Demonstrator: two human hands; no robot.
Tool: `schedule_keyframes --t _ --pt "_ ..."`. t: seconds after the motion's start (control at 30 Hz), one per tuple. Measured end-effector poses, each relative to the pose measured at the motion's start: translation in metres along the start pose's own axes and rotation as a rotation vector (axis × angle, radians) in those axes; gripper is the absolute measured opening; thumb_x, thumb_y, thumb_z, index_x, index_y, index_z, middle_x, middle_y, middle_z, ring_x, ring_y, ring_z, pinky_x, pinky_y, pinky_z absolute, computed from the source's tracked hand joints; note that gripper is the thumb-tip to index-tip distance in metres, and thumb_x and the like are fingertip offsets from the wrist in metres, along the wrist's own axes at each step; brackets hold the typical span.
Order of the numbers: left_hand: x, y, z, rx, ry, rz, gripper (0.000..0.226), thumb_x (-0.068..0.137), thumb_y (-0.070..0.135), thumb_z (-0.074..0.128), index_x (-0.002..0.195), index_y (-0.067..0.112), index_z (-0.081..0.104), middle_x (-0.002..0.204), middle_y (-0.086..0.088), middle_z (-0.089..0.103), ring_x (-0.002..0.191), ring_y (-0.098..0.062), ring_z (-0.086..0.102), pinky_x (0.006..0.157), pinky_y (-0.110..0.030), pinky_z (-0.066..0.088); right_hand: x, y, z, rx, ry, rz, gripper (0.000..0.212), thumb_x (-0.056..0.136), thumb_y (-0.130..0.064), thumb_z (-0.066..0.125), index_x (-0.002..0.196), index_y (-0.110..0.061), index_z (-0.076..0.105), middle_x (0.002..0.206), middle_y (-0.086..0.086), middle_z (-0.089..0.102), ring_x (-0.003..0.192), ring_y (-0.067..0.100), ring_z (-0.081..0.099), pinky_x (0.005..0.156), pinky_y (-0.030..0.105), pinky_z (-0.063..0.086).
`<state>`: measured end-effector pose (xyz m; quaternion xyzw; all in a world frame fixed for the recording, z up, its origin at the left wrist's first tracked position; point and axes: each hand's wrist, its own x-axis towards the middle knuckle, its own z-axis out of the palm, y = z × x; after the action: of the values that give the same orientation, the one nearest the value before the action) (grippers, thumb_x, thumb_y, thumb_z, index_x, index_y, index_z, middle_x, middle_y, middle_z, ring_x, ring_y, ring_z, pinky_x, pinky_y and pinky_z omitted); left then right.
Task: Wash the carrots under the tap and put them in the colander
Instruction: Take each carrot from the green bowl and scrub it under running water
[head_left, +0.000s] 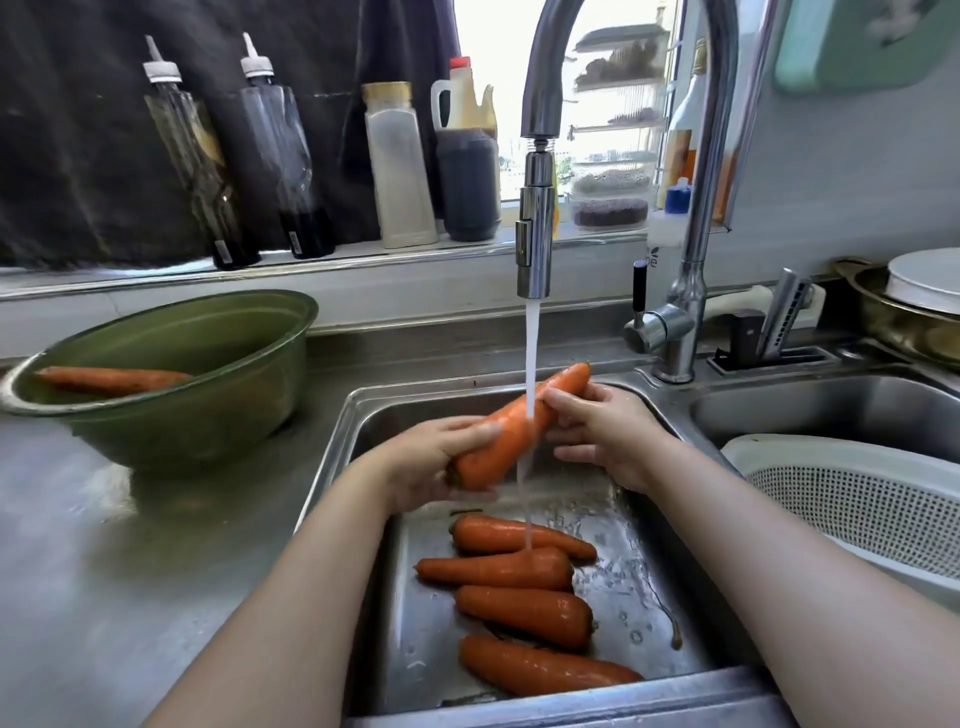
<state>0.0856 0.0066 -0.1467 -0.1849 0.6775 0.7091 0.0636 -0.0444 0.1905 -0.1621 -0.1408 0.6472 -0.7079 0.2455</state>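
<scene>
I hold one large carrot (511, 431) slanted under the running stream from the tap (535, 244). My left hand (436, 462) grips its thick lower end. My right hand (597, 426) holds its thin upper end, thumb on top. Several more wet carrots (519, 608) lie on the floor of the steel sink (363, 519) below. The white colander (852, 499) sits in the right-hand basin and nothing shows inside it. One more carrot (111, 378) lies in a green bowl (208, 415) on the left counter.
Sauce and oil bottles (400, 166) line the window ledge behind the sink. The tap's handle (652, 327) points left at the base. A metal pot with a white lid (919, 301) stands at the far right. The steel counter (130, 545) spreads left of the sink.
</scene>
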Motion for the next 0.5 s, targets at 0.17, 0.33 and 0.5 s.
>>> schedule_keyframes --t 0.17,0.33,0.5 --pt "0.004 -0.011 0.006 0.230 -0.222 -0.113 0.060 0.085 0.034 0.081 0.135 0.008 0.059 0.125 -0.017 0.072 0.118 -0.034 0.069 0.100 -0.047 0.056 -0.004 0.015 0.017 0.004 -0.168 0.128 0.029 0.098 -0.022 0.069 0.125 -0.014 0.067 0.115 0.012 0.076 0.101 0.028 0.074 0.080 0.045 0.060" --pt "0.006 -0.014 0.004 0.205 -0.269 -0.169 0.061 0.090 0.031 0.073 0.142 0.004 0.052 0.129 -0.020 0.069 0.116 -0.031 0.070 0.093 -0.043 0.059 -0.005 0.022 0.031 -0.160 -0.116 0.155 0.026 0.103 -0.032 0.063 0.122 -0.015 0.067 0.118 0.014 0.073 0.108 0.036 0.071 0.097 0.057 0.057" --pt "0.007 -0.011 0.005 0.224 -0.283 -0.155 0.062 0.090 0.037 0.071 0.139 0.003 0.054 0.129 -0.020 0.070 0.119 -0.032 0.069 0.101 -0.047 0.056 0.001 0.022 0.034 -0.298 0.076 0.171 0.050 0.105 -0.055 0.046 0.130 -0.016 0.064 0.117 0.014 0.070 0.101 0.035 0.069 0.081 0.044 0.059"
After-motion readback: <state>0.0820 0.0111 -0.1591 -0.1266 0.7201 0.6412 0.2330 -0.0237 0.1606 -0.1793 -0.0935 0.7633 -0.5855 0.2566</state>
